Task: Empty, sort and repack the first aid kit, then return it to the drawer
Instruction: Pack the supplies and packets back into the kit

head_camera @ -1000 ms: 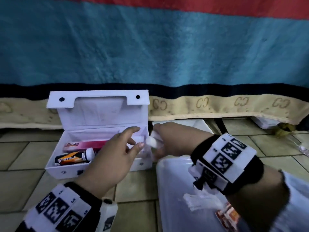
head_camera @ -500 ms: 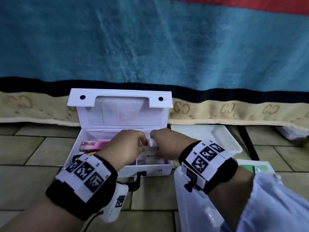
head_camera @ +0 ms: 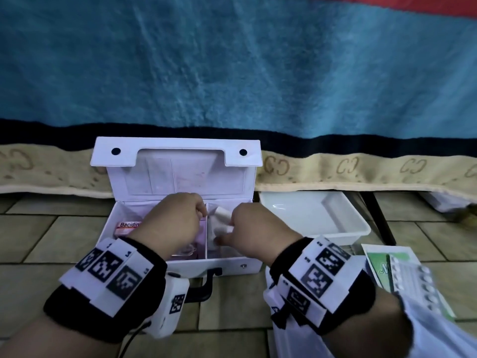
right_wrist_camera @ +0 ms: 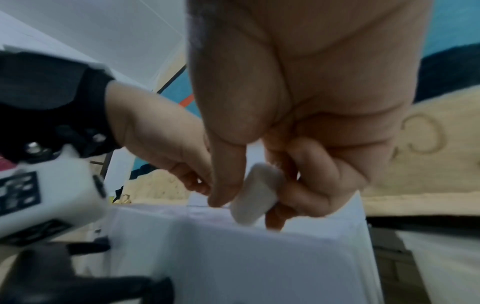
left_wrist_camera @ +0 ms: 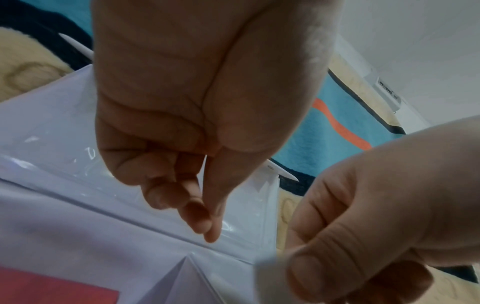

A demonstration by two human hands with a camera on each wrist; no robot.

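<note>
Tiled floor (head_camera: 38, 228), blue blanket (head_camera: 232, 73)

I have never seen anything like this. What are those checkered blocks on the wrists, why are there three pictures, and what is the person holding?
No robot here: a person works with two bare hands, wearing wrist bands with printed marker squares and a small camera on each. The wide picture comes from a camera on the head; the other two look along each hand from the wrist.

On the tiled floor stands an open white first aid kit, with a pink Bacidin box inside. To its right sits a white plastic tray, and nearer, a blister pack.

The right hand pinches a small white roll, likely gauze, over the kit. The left hand hovers beside it, fingers curled; whether it holds anything is unclear.
</note>
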